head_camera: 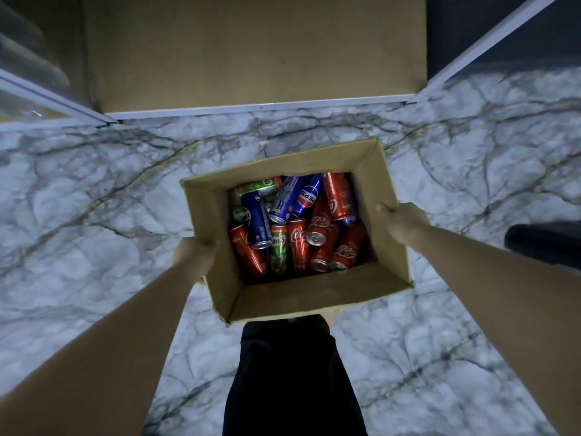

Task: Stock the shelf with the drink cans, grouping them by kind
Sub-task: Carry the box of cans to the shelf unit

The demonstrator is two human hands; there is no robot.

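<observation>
Gripping box (217, 212) of cans (295, 225)

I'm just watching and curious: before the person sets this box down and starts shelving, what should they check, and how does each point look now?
1. Left hand grips the cardboard box: ok.
2. Right hand grips the opposite wall: ok.
3. Red cans, blue cans and green cans sorted by kind: not ok, jumbled.
4. Marble floor beside the box is bare: ok.
5. Shelf space ready: cannot tell.
</observation>
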